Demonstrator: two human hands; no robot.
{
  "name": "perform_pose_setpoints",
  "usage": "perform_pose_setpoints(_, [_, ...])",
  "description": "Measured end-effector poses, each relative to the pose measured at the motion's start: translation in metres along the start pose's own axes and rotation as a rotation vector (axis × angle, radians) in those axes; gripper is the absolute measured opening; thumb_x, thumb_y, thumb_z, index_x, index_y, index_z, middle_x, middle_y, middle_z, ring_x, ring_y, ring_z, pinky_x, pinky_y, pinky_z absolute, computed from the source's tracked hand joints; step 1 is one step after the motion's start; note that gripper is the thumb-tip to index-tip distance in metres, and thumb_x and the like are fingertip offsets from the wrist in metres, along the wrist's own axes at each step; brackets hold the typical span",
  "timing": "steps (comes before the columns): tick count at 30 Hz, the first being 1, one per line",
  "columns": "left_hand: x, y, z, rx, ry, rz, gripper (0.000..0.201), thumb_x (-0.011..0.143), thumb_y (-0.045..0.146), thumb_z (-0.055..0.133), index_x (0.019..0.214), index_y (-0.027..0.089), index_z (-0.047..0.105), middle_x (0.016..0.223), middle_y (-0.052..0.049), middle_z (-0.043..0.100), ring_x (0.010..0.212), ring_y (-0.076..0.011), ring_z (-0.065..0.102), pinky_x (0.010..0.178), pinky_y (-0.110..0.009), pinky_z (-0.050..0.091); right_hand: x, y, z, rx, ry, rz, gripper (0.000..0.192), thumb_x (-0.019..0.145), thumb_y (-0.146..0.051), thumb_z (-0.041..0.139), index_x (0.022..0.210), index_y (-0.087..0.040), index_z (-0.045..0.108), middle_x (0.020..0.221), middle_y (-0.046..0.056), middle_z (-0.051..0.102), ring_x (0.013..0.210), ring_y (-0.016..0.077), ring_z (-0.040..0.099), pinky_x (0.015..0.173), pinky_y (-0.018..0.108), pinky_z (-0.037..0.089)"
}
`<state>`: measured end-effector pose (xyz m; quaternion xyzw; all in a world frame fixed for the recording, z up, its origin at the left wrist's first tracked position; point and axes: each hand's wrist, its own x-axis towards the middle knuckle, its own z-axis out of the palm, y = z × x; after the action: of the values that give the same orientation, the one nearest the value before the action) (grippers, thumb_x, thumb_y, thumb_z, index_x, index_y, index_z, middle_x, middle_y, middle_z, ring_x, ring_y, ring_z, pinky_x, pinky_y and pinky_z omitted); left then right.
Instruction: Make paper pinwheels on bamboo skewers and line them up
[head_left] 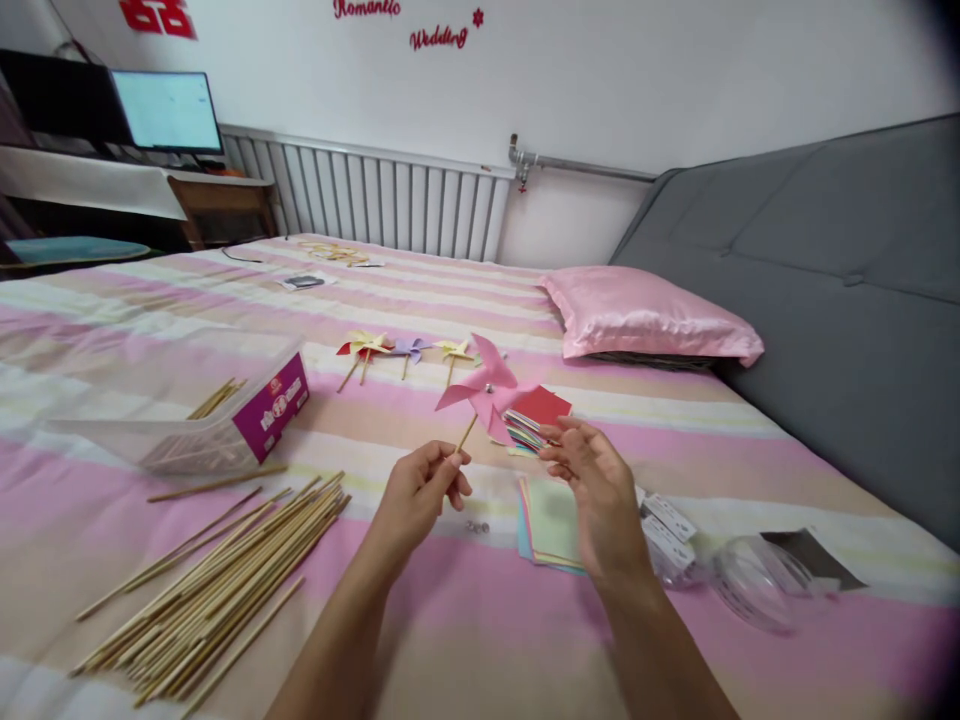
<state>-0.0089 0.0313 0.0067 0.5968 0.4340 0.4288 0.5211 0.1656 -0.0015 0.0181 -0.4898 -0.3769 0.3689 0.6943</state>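
My left hand pinches the thin stick of a pink paper pinwheel, which stands upright with a small metal pin at its centre. My right hand is raised to the right of it, fingers apart and slightly curled, with nothing visible in them. Behind those fingers lies a stack of coloured paper with a red sheet on top. Partly covered by the right hand is a pile of pale green sheets. A few tiny shiny pins rest on the bedspread between my hands.
Many wooden sticks lie at front left, beside a clear plastic box holding more. Several finished pinwheels lie beyond. Small boxes and a clear plastic container sit right. A pink pillow rests near the grey headboard.
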Motion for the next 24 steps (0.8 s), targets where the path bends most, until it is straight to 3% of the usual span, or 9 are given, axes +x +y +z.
perform_pose_setpoints(4, [0.001, -0.008, 0.019, -0.059, 0.007, -0.026, 0.025, 0.080, 0.040, 0.050, 0.082, 0.016, 0.052, 0.071, -0.007, 0.069, 0.060, -0.0154, 0.064, 0.044, -0.019, 0.037, -0.005, 0.011, 0.012, -0.037, -0.039, 0.078, 0.043, 0.073, -0.051, 0.062, 0.099, -0.018, 0.057, 0.096, 0.007, 0.067, 0.070, 0.0144, 0.060, 0.061, 0.025, 0.042])
perform_pose_setpoints(7, [0.004, -0.019, 0.026, -0.032, 0.025, 0.071, 0.026, 0.080, 0.042, 0.051, 0.081, 0.017, 0.050, 0.075, -0.008, 0.070, 0.063, -0.0172, 0.066, 0.046, -0.021, 0.041, -0.011, 0.025, 0.022, -0.063, -0.075, 0.067, 0.041, 0.076, -0.053, 0.057, 0.097, -0.018, 0.057, 0.098, 0.007, 0.066, 0.068, 0.0138, 0.061, 0.060, 0.025, 0.043])
perform_pose_setpoints(11, [0.006, -0.037, 0.025, 0.070, 0.145, 0.206, 0.027, 0.083, 0.044, 0.046, 0.078, 0.017, 0.052, 0.077, -0.008, 0.070, 0.065, -0.0177, 0.066, 0.049, -0.022, 0.044, -0.024, 0.049, 0.032, -0.159, -0.136, -0.006, 0.039, 0.079, -0.049, 0.053, 0.102, -0.018, 0.056, 0.095, 0.008, 0.067, 0.069, 0.0165, 0.064, 0.063, 0.028, 0.048])
perform_pose_setpoints(13, [0.002, -0.045, 0.024, 0.099, 0.168, 0.224, 0.027, 0.083, 0.042, 0.047, 0.075, 0.017, 0.054, 0.073, -0.007, 0.070, 0.062, -0.0173, 0.066, 0.052, -0.023, 0.045, -0.033, 0.057, 0.036, -0.256, -0.066, -0.107, 0.038, 0.082, -0.045, 0.051, 0.107, -0.018, 0.056, 0.100, 0.010, 0.066, 0.070, 0.0173, 0.065, 0.066, 0.031, 0.050])
perform_pose_setpoints(16, [-0.014, -0.053, 0.021, 0.142, 0.200, 0.249, 0.024, 0.082, 0.038, 0.048, 0.079, 0.017, 0.058, 0.066, -0.004, 0.068, 0.058, -0.0165, 0.064, 0.055, -0.025, 0.045, -0.048, 0.060, 0.043, -0.394, -0.040, -0.186, 0.036, 0.083, -0.039, 0.048, 0.110, -0.016, 0.057, 0.103, 0.012, 0.066, 0.070, 0.0177, 0.065, 0.065, 0.031, 0.051])
perform_pose_setpoints(21, [-0.052, -0.059, 0.010, 0.213, 0.228, 0.299, 0.021, 0.083, 0.032, 0.048, 0.083, 0.016, 0.062, 0.072, -0.005, 0.070, 0.064, -0.0170, 0.064, 0.060, -0.026, 0.046, -0.079, 0.058, 0.058, -0.421, -0.087, -0.252, 0.022, 0.080, -0.033, 0.053, 0.085, -0.018, 0.069, 0.082, 0.007, 0.071, 0.069, 0.0190, 0.064, 0.066, 0.030, 0.050])
perform_pose_setpoints(24, [-0.067, -0.060, 0.003, 0.253, 0.216, 0.326, 0.021, 0.082, 0.030, 0.047, 0.079, 0.016, 0.063, 0.072, -0.005, 0.069, 0.064, -0.0170, 0.063, 0.060, -0.026, 0.047, -0.095, 0.063, 0.062, -0.392, -0.067, -0.293, 0.022, 0.079, -0.032, 0.054, 0.082, -0.018, 0.070, 0.082, 0.007, 0.071, 0.075, 0.0195, 0.064, 0.070, 0.029, 0.050])
